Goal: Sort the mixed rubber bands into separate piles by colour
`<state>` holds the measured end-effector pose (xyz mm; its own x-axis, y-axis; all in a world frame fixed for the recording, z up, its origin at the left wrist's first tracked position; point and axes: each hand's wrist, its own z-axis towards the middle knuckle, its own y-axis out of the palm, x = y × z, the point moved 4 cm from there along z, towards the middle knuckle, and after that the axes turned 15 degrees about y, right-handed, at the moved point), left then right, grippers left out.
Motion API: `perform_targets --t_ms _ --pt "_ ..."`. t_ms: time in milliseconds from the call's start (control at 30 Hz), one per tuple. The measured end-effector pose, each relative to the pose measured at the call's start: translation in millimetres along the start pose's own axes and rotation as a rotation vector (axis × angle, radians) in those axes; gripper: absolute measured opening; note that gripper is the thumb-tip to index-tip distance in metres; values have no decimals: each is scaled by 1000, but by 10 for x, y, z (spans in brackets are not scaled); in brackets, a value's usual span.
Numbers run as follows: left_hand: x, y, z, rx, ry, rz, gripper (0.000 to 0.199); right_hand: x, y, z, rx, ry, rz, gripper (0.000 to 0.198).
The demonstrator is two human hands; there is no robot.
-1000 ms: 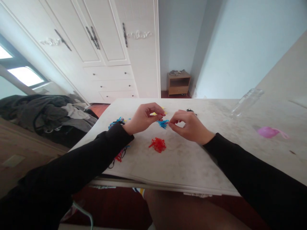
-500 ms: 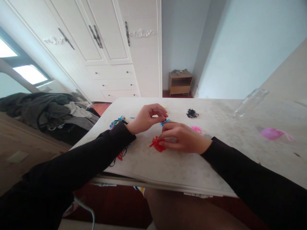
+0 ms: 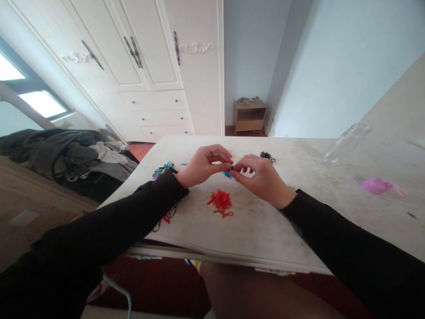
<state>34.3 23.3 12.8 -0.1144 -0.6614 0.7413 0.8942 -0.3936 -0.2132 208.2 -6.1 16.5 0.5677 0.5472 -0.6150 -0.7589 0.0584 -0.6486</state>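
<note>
My left hand [image 3: 205, 165] pinches something small and dark, apparently rubber bands [image 3: 231, 168], between thumb and forefinger. My right hand [image 3: 264, 180] meets it there, thumb and forefinger closed on the same dark bit. Just below the fingertips lies a small blue pile of rubber bands [image 3: 227, 175], partly covered. Nearer me sits a heap of red rubber bands [image 3: 220, 200], with a red loop at its front edge; neither hand touches it. Behind my fingers a little of a yellow pile [image 3: 228, 149] shows.
Black rubber bands [image 3: 266, 156] lie beyond my right hand. Mixed coloured bands [image 3: 162, 170] are by my left wrist, and more [image 3: 170, 215] peek out under the sleeve. On the right of the white table [image 3: 299, 248] are a clear glass bottle [image 3: 347, 144] and a purple balloon-like object [image 3: 376, 186].
My right hand has left the red heap and moved up to my left fingertips. A red loop now lies in front of the heap. My left hand has stayed nearly still.
</note>
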Motion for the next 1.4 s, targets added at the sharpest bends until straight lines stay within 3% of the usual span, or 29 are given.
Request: perform_targets --t_ms 433,667,1400 --pt "5 14 -8 -38 -11 41 24 16 -9 4 17 18 2 15" --pt "3 14 -15 18 -34 -3 29 -2 -29 2 26 29 -15 15" --pt "-3 8 -8 21 -28 20 27 -3 -60 9 69 72 -29 13"
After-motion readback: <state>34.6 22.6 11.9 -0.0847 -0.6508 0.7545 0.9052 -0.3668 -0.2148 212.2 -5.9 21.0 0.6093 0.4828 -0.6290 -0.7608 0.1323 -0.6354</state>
